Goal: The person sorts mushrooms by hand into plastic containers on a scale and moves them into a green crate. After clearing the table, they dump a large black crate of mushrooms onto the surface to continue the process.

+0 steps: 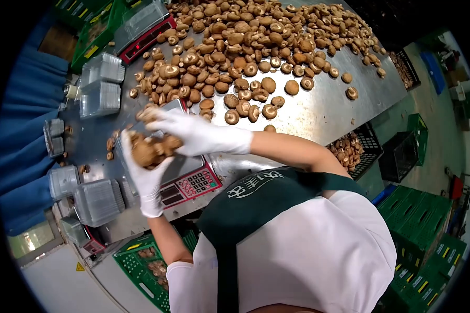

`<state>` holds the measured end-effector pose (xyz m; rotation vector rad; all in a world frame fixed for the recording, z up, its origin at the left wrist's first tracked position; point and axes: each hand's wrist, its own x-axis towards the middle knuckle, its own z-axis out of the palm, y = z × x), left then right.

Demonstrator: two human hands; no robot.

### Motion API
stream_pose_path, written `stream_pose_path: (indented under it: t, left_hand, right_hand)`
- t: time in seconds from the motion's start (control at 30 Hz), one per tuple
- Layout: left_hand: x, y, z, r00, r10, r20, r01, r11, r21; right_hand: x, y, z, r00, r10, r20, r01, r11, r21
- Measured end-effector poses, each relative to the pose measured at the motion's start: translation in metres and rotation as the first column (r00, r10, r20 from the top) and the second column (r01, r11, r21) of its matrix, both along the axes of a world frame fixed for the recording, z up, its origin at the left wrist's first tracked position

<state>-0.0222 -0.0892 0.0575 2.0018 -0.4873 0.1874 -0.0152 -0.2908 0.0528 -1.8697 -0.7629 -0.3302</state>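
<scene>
Several brown shiitake mushrooms (146, 150) are cupped in my left hand (150, 182), which wears a white glove, its thumb and fingers curled round them. My right hand (193, 133), gloved too, reaches across just above, and its blurred fingertips close on a pale brown mushroom (150, 112). Both hands are over a digital scale (185, 180) with a red frame and a keypad, and they hide much of its plate. Behind them, a large heap of shiitake mushrooms (235, 44) spreads over the metal table (318, 112).
Stacks of clear plastic trays (100, 99) stand along the left side, with more stacked trays (99, 201) nearer me. A second red scale (146, 39) is at the back left. Crates of mushrooms, one black (372, 147) and one green (141, 271), sit below the table edge.
</scene>
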Motion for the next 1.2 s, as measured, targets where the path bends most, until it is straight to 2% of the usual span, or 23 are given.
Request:
stream_pose_path:
  t: [0.03, 0.07, 0.13, 0.2, 0.27, 0.3, 0.37, 0.4, 0.47, 0.53, 0.6, 0.67, 0.73, 0.8, 0.83, 0.87, 0.93, 1.0, 1.07, 1.13, 1.17, 1.2]
  left_hand:
    - [0.005, 0.019, -0.001, 0.998, 0.030, -0.051, -0.030, 0.999, -0.015]
    - [0.017, 0.056, -0.016, 0.995, -0.030, -0.095, 0.037, 0.996, 0.077]
    - [0.018, 0.078, -0.029, 0.996, 0.017, -0.092, 0.019, 0.926, 0.377]
    - [0.017, 0.081, -0.031, 0.999, 0.021, -0.032, -0.008, 0.933, 0.359]
    - [0.011, 0.078, -0.026, 0.999, 0.040, 0.026, -0.047, 0.930, 0.366]
    - [0.012, 0.079, -0.028, 0.999, 0.039, 0.025, -0.045, 0.930, 0.364]
    - [0.014, 0.081, -0.034, 0.987, 0.067, 0.147, -0.106, 0.955, 0.276]
    - [0.015, 0.080, -0.036, 0.987, 0.069, 0.147, -0.107, 0.956, 0.273]
    - [0.018, 0.079, -0.037, 0.972, 0.155, 0.174, -0.202, 0.933, 0.298]
    - [0.016, 0.076, -0.038, 0.963, 0.193, 0.187, -0.242, 0.926, 0.290]
    - [0.013, 0.074, -0.037, 0.947, 0.267, 0.176, -0.309, 0.907, 0.286]
    - [0.011, 0.074, -0.037, 0.947, 0.296, 0.127, -0.321, 0.900, 0.294]
    - [0.012, 0.077, -0.048, 0.958, 0.279, 0.066, -0.285, 0.905, 0.315]
    - [0.009, 0.071, -0.048, 0.965, 0.262, -0.028, -0.247, 0.936, 0.249]
    - [0.008, 0.069, -0.046, 0.964, 0.259, -0.059, -0.240, 0.945, 0.224]
    - [0.007, 0.066, -0.046, 0.966, 0.253, -0.053, -0.234, 0.943, 0.238]
    - [0.002, 0.058, -0.041, 0.970, 0.231, -0.083, -0.208, 0.953, 0.220]
    - [-0.002, 0.049, -0.037, 0.976, 0.207, -0.071, -0.187, 0.958, 0.220]
    - [-0.002, 0.046, -0.042, 0.978, 0.202, -0.060, -0.190, 0.967, 0.167]
    - [-0.006, 0.040, -0.039, 0.961, 0.273, 0.034, -0.275, 0.948, 0.161]
    - [-0.008, 0.041, -0.038, 0.943, 0.323, 0.081, -0.332, 0.931, 0.155]
    - [-0.010, 0.045, -0.038, 0.920, 0.371, 0.129, -0.388, 0.910, 0.146]
  right_hand:
    - [0.007, 0.025, -0.004, 0.999, 0.048, -0.005, -0.049, 0.998, -0.047]
    - [0.017, 0.051, -0.013, 0.996, 0.088, -0.007, -0.089, 0.992, -0.095]
    - [0.029, 0.080, -0.039, 0.998, 0.051, 0.032, -0.036, 0.933, -0.358]
    - [0.031, 0.096, -0.042, 0.991, -0.007, 0.131, 0.062, 0.907, -0.417]
    - [0.035, 0.097, -0.043, 0.999, 0.025, 0.036, -0.009, 0.928, -0.372]
    - [0.036, 0.095, -0.042, 0.999, 0.024, 0.034, -0.009, 0.928, -0.373]
    - [0.035, 0.086, -0.037, 0.997, -0.018, 0.079, 0.038, 0.964, -0.265]
    - [0.032, 0.078, -0.030, 0.997, -0.016, 0.078, 0.036, 0.963, -0.267]
    - [0.025, 0.055, -0.018, 0.999, -0.023, 0.029, 0.027, 0.990, -0.140]
    - [0.025, 0.026, -0.041, 0.985, -0.174, -0.020, 0.169, 0.975, -0.147]
    - [0.020, -0.015, -0.037, 0.860, -0.388, -0.332, 0.240, 0.881, -0.408]
    - [0.018, -0.051, -0.073, 0.756, -0.619, -0.212, 0.385, 0.682, -0.622]
    - [0.008, -0.078, -0.098, 0.678, -0.721, -0.140, 0.366, 0.498, -0.786]
    - [-0.005, -0.089, -0.132, 0.710, -0.702, -0.049, 0.411, 0.470, -0.781]
    - [-0.010, -0.091, -0.145, 0.738, -0.673, 0.055, 0.485, 0.471, -0.737]
    - [-0.013, -0.091, -0.145, 0.746, -0.658, 0.108, 0.500, 0.446, -0.742]
    - [-0.018, -0.094, -0.136, 0.816, -0.567, 0.109, 0.465, 0.534, -0.706]
    - [-0.014, -0.097, -0.137, 0.898, -0.440, 0.030, 0.330, 0.624, -0.708]
    - [-0.007, -0.094, -0.139, 0.903, -0.427, -0.050, 0.257, 0.629, -0.734]
    - [0.001, -0.088, -0.138, 0.920, -0.393, 0.002, 0.266, 0.619, -0.739]
    - [0.002, -0.087, -0.137, 0.951, -0.310, -0.007, 0.203, 0.641, -0.740]
    - [-0.004, -0.083, -0.131, 0.962, -0.272, 0.027, 0.190, 0.595, -0.781]
